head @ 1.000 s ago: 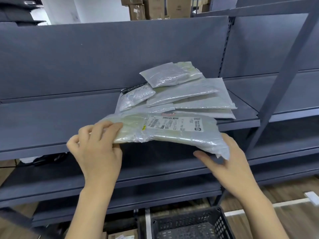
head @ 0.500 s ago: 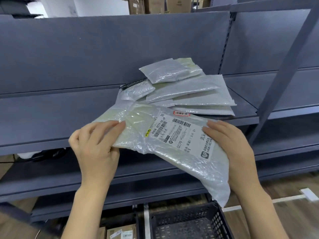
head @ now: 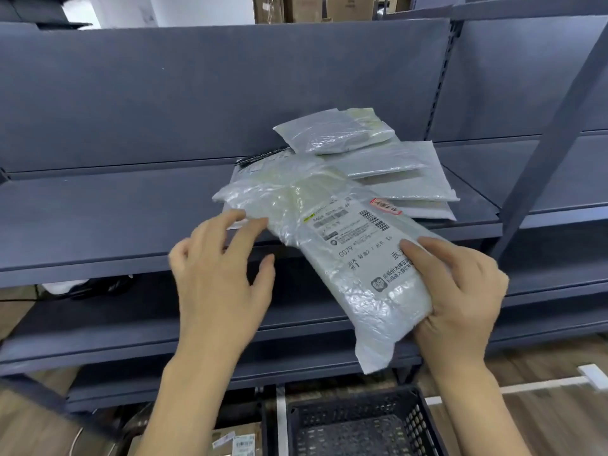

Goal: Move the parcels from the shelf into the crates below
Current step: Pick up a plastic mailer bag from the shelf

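Two hands mid-frame: right hand gripping labelled plastic parcel; left hand fingers spread, barely touching it.

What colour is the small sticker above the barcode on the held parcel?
Red, on the parcel; only the head view shows it.

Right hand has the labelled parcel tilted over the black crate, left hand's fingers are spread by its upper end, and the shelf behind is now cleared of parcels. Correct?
Not quite. The head view shows the shelf still holds a pile of parcels. The rest stands: the right hand holds the labelled parcel above the black crate, the left hand spread.
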Demonstrator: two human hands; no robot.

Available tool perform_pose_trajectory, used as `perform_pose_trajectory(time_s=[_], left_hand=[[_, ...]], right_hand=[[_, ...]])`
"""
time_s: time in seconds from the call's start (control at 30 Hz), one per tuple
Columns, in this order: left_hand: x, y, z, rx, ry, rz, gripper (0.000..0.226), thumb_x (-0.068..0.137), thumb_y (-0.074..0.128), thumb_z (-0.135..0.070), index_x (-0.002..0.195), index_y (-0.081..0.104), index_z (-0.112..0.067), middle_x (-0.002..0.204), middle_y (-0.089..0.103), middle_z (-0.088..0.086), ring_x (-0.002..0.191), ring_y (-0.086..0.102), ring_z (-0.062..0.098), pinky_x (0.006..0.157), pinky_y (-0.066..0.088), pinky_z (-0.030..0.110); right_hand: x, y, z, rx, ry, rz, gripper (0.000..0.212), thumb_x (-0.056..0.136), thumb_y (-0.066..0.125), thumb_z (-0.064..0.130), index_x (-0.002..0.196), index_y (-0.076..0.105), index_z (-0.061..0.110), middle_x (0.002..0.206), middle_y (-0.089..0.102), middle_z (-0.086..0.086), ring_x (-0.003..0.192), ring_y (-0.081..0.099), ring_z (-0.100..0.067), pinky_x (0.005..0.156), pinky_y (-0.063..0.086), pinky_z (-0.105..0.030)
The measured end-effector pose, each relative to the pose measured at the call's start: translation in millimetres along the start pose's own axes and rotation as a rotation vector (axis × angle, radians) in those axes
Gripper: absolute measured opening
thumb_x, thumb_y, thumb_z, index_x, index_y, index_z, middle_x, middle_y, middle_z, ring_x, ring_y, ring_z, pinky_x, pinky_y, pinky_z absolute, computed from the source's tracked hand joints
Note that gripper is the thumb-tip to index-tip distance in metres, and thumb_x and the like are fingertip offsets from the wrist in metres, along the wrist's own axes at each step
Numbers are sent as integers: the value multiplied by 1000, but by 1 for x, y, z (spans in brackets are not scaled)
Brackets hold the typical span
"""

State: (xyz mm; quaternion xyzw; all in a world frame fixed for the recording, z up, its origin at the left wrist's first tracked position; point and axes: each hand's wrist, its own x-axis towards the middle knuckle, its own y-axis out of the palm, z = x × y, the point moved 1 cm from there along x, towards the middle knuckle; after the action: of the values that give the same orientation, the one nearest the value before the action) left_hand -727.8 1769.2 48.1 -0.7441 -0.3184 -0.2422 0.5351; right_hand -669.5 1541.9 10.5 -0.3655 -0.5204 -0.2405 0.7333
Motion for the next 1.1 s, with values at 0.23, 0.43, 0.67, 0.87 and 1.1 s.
perform_pose_trajectory(time_s=[0.23,0.43,0.67,0.87,1.1], left_hand=[[8,-7,-38,-588,-290,386,57,73,52,-63,127,38,-51,92,59,-33,87,53,-18,69,36,-4],[5,1,-35,-676,-185,222,62,77,75,-15,126,48,-40,117,51,-23,105,58,1,93,49,23],[5,4,-22,-737,-99,129,60,78,71,2,121,55,-37,119,51,-10,105,62,13,91,52,29],[-3,10,-23,-892,-96,193,59,76,70,-6,115,58,-49,119,52,-13,105,64,15,89,53,27],[-17,28,-39,-782,-88,267,76,77,73,-9,120,42,-63,123,49,-26,108,59,4,91,49,20]], right_hand=[[-3,5,20,-3,-45,-152,28,85,68,7,108,61,21,108,58,-3,92,49,-24,87,32,-25],[-11,6,20,50,-5,87,43,72,60,3,111,57,19,115,60,-8,104,50,-25,88,29,-29],[-21,6,-10,111,63,644,99,67,76,52,145,22,25,155,14,-6,138,22,-26,109,20,-39],[-14,-2,-22,151,191,642,86,82,48,60,149,13,17,148,37,-3,133,37,-21,110,30,-43],[-23,-11,-32,222,197,662,83,81,63,39,149,23,14,136,49,1,122,45,-17,100,34,-33]])
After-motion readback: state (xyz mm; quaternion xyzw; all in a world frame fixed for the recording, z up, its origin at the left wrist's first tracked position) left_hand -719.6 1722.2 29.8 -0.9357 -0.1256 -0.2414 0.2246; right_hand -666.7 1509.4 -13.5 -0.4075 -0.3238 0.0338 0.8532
